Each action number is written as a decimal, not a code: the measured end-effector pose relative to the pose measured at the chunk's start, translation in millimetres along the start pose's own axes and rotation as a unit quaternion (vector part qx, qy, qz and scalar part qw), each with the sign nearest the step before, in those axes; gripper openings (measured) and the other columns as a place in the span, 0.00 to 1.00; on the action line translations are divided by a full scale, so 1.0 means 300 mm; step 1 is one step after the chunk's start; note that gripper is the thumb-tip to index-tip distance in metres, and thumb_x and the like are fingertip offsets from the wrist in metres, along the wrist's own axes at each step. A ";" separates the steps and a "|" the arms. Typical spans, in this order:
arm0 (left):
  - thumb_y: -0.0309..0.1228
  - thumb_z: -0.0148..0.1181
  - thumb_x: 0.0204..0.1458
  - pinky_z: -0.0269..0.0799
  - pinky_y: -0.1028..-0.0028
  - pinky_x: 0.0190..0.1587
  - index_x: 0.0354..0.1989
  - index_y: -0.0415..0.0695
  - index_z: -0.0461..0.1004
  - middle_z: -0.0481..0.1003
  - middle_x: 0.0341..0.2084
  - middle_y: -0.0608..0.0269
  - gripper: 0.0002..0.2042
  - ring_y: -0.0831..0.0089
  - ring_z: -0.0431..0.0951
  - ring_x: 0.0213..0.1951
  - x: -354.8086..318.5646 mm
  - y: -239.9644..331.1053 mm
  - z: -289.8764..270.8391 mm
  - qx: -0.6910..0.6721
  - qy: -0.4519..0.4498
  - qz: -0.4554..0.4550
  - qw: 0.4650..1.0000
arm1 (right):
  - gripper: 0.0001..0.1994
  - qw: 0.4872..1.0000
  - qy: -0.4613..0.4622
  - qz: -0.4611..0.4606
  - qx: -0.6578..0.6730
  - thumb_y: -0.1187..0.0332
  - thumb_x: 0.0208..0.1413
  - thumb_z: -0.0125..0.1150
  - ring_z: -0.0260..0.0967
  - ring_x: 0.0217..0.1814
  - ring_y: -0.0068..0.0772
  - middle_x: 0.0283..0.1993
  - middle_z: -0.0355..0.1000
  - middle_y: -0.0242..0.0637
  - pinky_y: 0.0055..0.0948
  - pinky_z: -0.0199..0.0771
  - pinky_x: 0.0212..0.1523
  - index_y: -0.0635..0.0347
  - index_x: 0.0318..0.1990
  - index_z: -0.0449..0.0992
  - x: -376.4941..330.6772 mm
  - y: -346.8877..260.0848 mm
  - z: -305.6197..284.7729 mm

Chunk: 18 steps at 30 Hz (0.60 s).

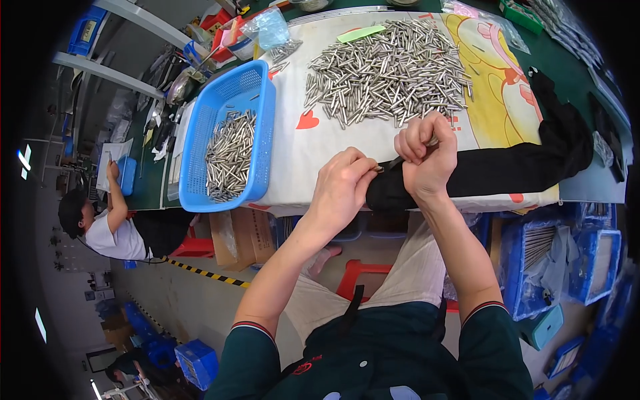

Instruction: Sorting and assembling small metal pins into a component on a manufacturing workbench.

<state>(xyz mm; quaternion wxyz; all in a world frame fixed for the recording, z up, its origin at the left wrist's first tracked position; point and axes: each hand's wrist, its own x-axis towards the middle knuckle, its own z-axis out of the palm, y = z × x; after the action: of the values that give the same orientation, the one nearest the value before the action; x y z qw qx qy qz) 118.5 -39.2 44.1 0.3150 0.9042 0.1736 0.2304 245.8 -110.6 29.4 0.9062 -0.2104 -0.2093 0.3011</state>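
My left hand (341,185) is closed in a pinch on a small metal pin (379,169) over the table's front edge. Just to its right, my right hand (428,157) is curled shut around a thin dark tool (395,163), whose tip points at the pin; most of it is hidden in the fingers. Under both hands lies a black cloth (500,172) stretching to the right. Beyond them a large heap of short silvery metal pins (390,77) covers the tablecloth (290,160). More loose pins (230,157) fill part of a blue perforated basket (264,150) at the left.
A light green paper slip (361,34) rests on the heap's far side. Clear and bluish plastic bags (272,37) lie at the back left. Blue crates (527,267) with rods stand at the lower right. A co-worker in a white shirt (127,237) sits at the far left.
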 end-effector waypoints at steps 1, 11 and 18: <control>0.18 0.57 0.42 0.68 0.71 0.30 0.29 0.36 0.74 0.71 0.24 0.58 0.05 0.66 0.73 0.26 -0.003 -0.001 0.009 0.042 0.010 0.028 0.999 | 0.16 1.000 0.019 -0.008 0.004 0.61 0.58 0.38 0.37 0.12 0.17 0.12 0.48 0.27 0.20 0.41 0.15 0.56 0.19 0.54 -0.001 -0.009 0.007; 0.20 0.62 0.37 0.67 0.67 0.29 0.26 0.38 0.75 0.69 0.21 0.58 0.05 0.62 0.71 0.25 -0.014 -0.013 0.041 0.045 0.040 0.013 0.998 | 0.16 1.000 -0.009 0.006 0.019 0.63 0.58 0.39 0.37 0.13 0.17 0.12 0.47 0.28 0.20 0.40 0.14 0.58 0.19 0.54 -0.011 -0.006 -0.012; 0.20 0.62 0.37 0.67 0.67 0.29 0.25 0.38 0.75 0.70 0.21 0.58 0.05 0.62 0.71 0.25 -0.014 -0.013 0.038 0.045 0.032 0.006 0.998 | 0.16 1.000 -0.010 0.019 0.019 0.63 0.58 0.39 0.37 0.13 0.17 0.12 0.47 0.28 0.20 0.40 0.14 0.57 0.19 0.53 -0.018 0.002 -0.006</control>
<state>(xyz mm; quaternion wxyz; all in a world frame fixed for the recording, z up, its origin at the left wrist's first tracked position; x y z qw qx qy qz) 120.5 -43.7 32.2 0.2670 0.9106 0.1879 0.2534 242.5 -114.0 26.2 0.9020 -0.1943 -0.2084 0.3243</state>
